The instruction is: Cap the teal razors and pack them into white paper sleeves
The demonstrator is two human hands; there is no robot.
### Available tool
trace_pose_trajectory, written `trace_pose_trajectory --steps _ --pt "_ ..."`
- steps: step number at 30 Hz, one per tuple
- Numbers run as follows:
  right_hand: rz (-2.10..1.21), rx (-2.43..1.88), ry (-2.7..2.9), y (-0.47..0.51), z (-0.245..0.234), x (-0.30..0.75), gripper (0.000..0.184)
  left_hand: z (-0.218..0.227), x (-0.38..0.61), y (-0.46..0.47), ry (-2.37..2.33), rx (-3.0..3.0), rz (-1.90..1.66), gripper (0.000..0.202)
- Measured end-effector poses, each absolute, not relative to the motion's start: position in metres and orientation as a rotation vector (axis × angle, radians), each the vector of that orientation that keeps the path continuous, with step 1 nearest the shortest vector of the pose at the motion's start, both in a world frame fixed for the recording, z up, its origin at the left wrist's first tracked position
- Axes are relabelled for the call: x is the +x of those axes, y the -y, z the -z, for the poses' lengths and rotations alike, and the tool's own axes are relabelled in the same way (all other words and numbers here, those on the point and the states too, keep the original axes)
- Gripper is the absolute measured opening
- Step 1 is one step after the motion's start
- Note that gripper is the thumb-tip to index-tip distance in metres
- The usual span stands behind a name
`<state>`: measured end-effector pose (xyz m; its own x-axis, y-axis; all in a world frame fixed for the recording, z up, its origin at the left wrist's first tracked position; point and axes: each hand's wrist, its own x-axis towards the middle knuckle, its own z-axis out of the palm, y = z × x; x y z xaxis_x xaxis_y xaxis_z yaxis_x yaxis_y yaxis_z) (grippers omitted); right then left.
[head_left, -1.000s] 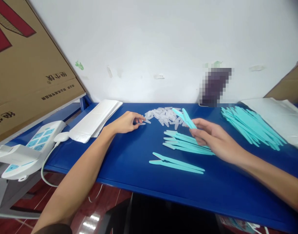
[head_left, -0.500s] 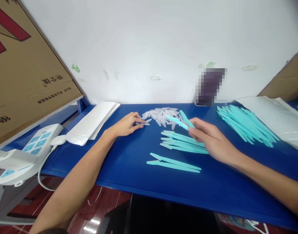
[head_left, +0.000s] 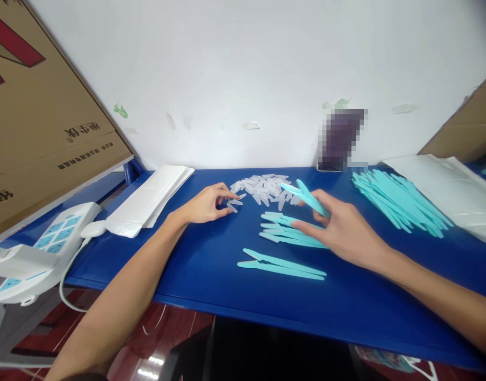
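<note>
at the back of the desk, before the wall, lies a pile of small caps. in front are a row of razors, then a loose pair. right lies a heap of razors beside a plastic sheet; left, flat bags, then a power strip.

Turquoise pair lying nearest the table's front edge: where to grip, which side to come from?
I'd pinch the turquoise pair across both handles, about mid-length, coming from above on the right. It lies flat, the long handles side by side and drawing closer toward the right, while the heads splay apart at the left end.
</note>
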<state>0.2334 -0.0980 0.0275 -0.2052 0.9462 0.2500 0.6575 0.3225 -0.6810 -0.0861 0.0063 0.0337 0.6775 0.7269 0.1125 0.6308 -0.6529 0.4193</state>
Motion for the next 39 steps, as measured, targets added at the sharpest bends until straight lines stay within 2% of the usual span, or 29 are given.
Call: trace_pose_trajectory --steps 6,20,25,39 --pt "-0.601 -1.352 1.928 0.099 -0.025 0.236 0.03 -0.026 -0.093 -0.013 -1.071 2.619 -0.289 0.042" --pt "-0.487 -1.278 2.044 0.096 -0.023 0.235 0.043 -0.02 -0.087 -0.014 -0.998 2.764 -0.346 0.031" --pt "-0.434 -1.231 2.066 0.094 -0.023 0.235 0.042 -0.025 -0.081 -0.007 -0.911 2.815 -0.331 0.031" --pt "-0.538 -1.192 2.118 0.094 -0.022 0.237 0.034 -0.016 -0.074 -0.009 -0.792 2.717 -0.552 0.018"
